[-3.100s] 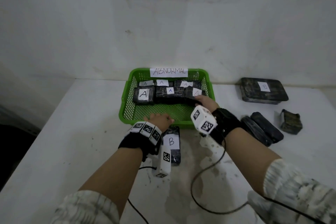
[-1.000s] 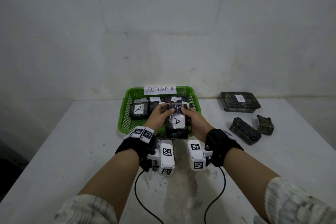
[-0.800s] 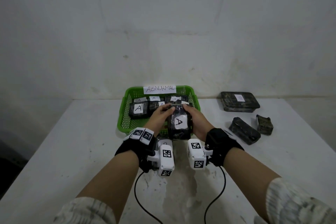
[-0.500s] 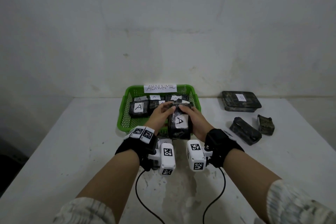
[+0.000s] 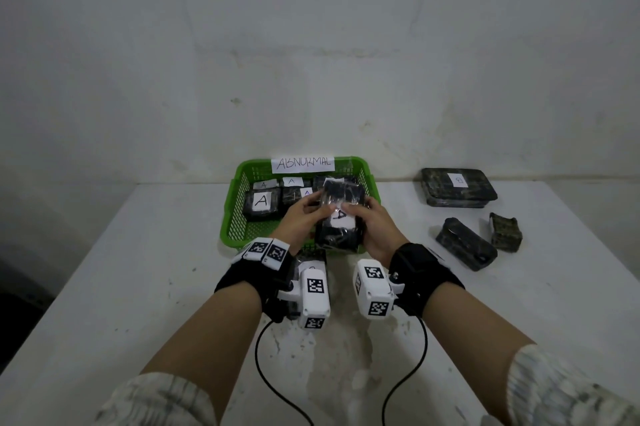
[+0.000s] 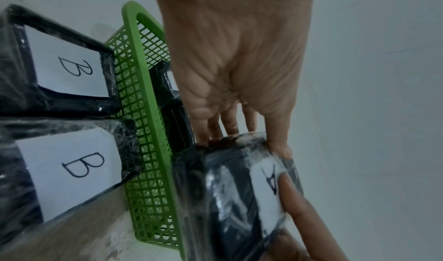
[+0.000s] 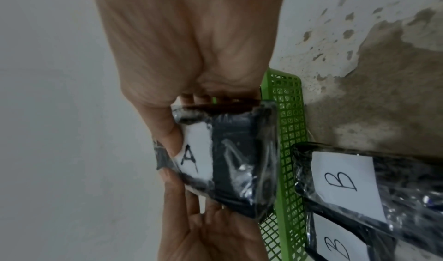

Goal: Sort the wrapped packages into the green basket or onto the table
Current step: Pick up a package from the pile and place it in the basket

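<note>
Both hands hold one black plastic-wrapped package with a white "A" label over the front edge of the green basket. My left hand grips its left side, my right hand its right side, and both thumbs lie on the label. The left wrist view shows the package against the basket wall. In the right wrist view the package has fingers curled behind it. Several "A" packages lie in the basket.
Two "B" packages lie on the table in front of the basket, under my wrists. On the right stand a large "B" package and two smaller wrapped ones. An "ABNORMAL" sign marks the basket's back rim.
Three seconds ago my hands were apart, the right in the basket and the left on a B package. Both now hold the A package, which has shifted slightly farther over the basket.
</note>
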